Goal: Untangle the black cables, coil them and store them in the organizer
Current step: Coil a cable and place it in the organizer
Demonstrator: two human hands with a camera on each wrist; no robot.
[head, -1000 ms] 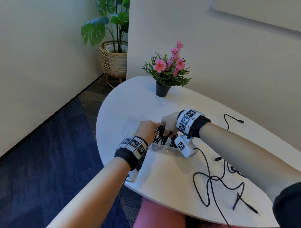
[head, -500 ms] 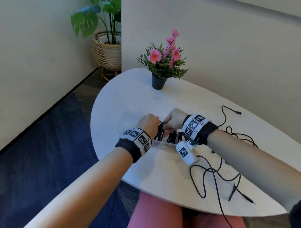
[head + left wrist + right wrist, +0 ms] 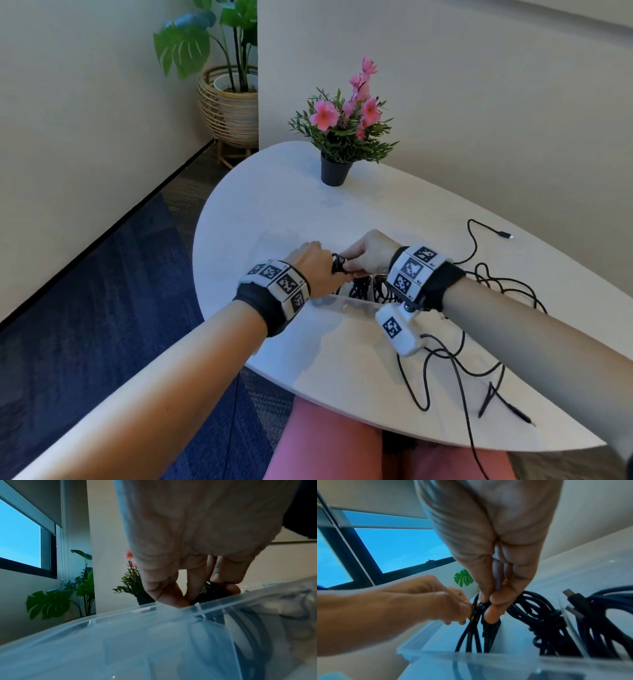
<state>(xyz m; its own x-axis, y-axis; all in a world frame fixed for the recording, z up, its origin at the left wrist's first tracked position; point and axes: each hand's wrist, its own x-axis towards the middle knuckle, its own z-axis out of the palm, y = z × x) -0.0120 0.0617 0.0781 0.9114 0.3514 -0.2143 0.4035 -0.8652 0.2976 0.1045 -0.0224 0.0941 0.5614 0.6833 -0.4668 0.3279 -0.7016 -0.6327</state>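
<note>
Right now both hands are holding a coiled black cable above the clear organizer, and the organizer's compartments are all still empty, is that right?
Not quite. Both the left hand and the right hand do hold the coiled black cable above the clear organizer, but the compartments are not all empty: the right wrist view shows other coiled cables already stored in it.

right hand (image 3: 368, 255) — now nearer, wrist rotated
</note>
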